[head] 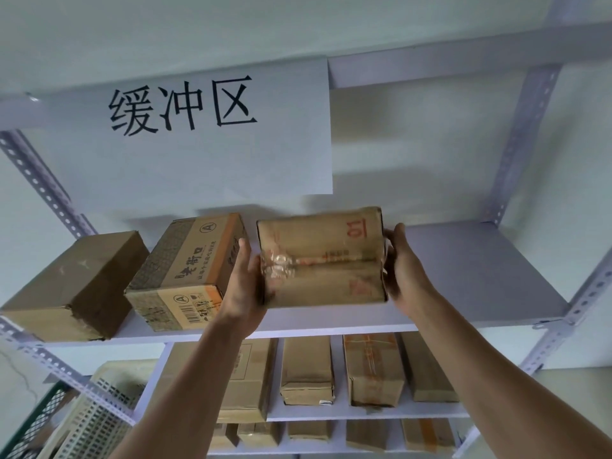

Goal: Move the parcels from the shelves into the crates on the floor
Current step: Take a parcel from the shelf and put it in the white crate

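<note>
- Three boxes were noted on the top shelf (pixel 463 260): a plain box (pixel 76 283) at the left, an A box (pixel 188 270) beside it, and a 01 box (pixel 323 256) to the right, just apart from the A box.
- The 01 box was held between both hands near the shelf's front edge. Whether its base was clear of the board could not be told.
- The left hand (pixel 243 286) was pressed flat against the box's left side, fingers straight, in the narrow gap beside the A box.
- The right hand (pixel 402 270) was wrapped round the right side, fingers curled at the edge. A two-sided clamp was judged necessary, the box being too wide for one hand.
- The 01 box was of brown corrugated card, square-edged, with red print and glossy clear tape along its seam, crumpled at the left end.
- The A box was printed in black, with an orange stripe and a barcode. The plain box was scuffed and torn at its near corner.
- The shelf was a white board on perforated angle steel. A paper sign (pixel 185 127) was hung above it.
- Further boxes (pixel 308 369) were stood in rows on the lower shelves.
- Two perforated plastic crates, a green crate (pixel 36 422) and a cream crate (pixel 99 409), were seen low at the left, well apart from the 01 box. The transfer was judged barely begun.
</note>
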Motion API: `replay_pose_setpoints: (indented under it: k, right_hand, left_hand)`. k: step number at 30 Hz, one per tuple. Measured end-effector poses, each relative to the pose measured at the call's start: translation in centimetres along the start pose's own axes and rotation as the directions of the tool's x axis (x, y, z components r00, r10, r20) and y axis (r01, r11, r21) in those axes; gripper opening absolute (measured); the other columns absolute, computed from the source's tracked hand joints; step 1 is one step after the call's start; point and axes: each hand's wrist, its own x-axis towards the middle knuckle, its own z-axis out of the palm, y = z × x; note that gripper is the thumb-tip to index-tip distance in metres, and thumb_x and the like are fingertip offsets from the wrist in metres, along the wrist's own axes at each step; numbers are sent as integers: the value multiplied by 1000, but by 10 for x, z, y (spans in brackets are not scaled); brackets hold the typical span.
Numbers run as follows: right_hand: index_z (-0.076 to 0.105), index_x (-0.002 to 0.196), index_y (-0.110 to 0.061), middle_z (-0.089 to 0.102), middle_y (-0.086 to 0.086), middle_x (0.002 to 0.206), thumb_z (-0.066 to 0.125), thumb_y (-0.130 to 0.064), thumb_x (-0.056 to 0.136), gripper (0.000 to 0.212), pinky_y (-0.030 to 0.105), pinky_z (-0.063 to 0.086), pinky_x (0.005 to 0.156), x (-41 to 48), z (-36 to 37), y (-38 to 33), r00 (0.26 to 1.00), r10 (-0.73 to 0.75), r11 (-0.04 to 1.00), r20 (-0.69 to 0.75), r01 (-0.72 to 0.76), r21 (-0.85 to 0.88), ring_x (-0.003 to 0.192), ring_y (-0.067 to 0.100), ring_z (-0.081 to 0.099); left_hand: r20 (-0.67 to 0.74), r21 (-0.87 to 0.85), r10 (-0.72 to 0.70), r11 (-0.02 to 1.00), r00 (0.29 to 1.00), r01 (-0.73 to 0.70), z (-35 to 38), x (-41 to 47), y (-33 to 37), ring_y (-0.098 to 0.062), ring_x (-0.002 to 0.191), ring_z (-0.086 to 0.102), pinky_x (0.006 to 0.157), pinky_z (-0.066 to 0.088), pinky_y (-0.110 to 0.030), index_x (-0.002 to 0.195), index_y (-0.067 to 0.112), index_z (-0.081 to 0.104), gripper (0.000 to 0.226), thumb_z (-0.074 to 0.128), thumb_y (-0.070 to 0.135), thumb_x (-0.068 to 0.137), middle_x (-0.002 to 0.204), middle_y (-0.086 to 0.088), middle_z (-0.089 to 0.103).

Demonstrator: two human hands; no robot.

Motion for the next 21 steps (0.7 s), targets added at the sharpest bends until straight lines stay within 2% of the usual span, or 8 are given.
replay_pose_setpoints:
  k: [1, 2, 5, 8, 10, 13, 16, 21]
  right_hand:
    - [70, 120, -23, 79, 3, 105, 28, -70, 104, 65, 47, 55, 104, -1, 1, 2, 1000, 2, 1000, -5, -2, 16, 111, 30, 73]
    - [71, 114, -22, 76, 3, 95, 29, -70, 103, 65, 43, 58, 96, -2, 1, 4, 1000, 3, 1000, -9, -3, 21, 101, 30, 73]
    - [79, 95, -26, 77, 6, 91, 26, -67, 106, 68, 35, 61, 76, -5, -1, 15, 999, 31, 999, 12, -32, 16, 90, 27, 76]
    - [78, 105, -24, 82, 7, 98, 29, -68, 106, 66, 34, 63, 66, -9, -3, 24, 998, 60, 998, 36, -61, 16, 90, 29, 80]
    - [75, 115, -20, 81, 11, 104, 29, -67, 106, 65, 41, 64, 73, -8, -1, 26, 998, 47, 999, 48, -47, -10, 95, 34, 79]
    - [66, 135, -21, 77, 17, 120, 24, -69, 105, 70, 52, 62, 90, -9, 4, 26, 995, 57, 998, 78, -56, -19, 109, 41, 76]
    - [57, 148, -26, 74, 17, 128, 21, -66, 106, 68, 54, 61, 93, -13, 1, 28, 991, 7, 1000, 132, -7, -1, 117, 42, 72]
    - [48, 155, -28, 68, 16, 139, 16, -58, 110, 63, 57, 59, 100, -24, 1, 32, 971, -153, 988, 183, 147, 49, 124, 37, 70]
  left_hand:
    - [22, -9, -6, 1000, 1000, 7, 2, -1, -2, -35, 113, 71, 97, 53, -45, 135, 22, 70, 91, 41, 94, 86, 122, -18, 75]
    - [40, -11, -12, 1000, 999, 12, 4, -3, -4, -38, 108, 69, 92, 55, -44, 136, 23, 70, 91, 41, 93, 86, 120, -22, 72]
    - [56, 44, 1, 999, 998, -3, 7, -6, -14, -36, 134, 66, 106, 58, -51, 147, 29, 66, 83, 18, 81, 103, 146, -17, 67]
    - [34, 59, -15, 998, 999, 13, 7, -7, -26, -36, 136, 65, 110, 55, -56, 145, 27, 67, 84, 12, 77, 106, 146, -15, 68]
    - [12, 69, -23, 997, 1000, 23, 7, -6, -31, -36, 137, 64, 114, 49, -63, 147, 26, 65, 85, 12, 77, 105, 147, -15, 67]
    - [-11, 80, -13, 997, 1000, 14, 9, -5, -35, -34, 138, 64, 118, 44, -64, 147, 28, 66, 86, 13, 80, 104, 148, -13, 67]
    - [-8, 40, 18, 999, 1000, -18, 11, -12, -36, -29, 140, 63, 119, 46, -56, 143, 35, 69, 81, 16, 81, 103, 148, -9, 68]
    - [19, 69, 146, 987, 989, -147, 12, -28, -28, -34, 150, 51, 126, 36, -58, 160, 34, 49, 77, 11, 75, 107, 157, -15, 58]
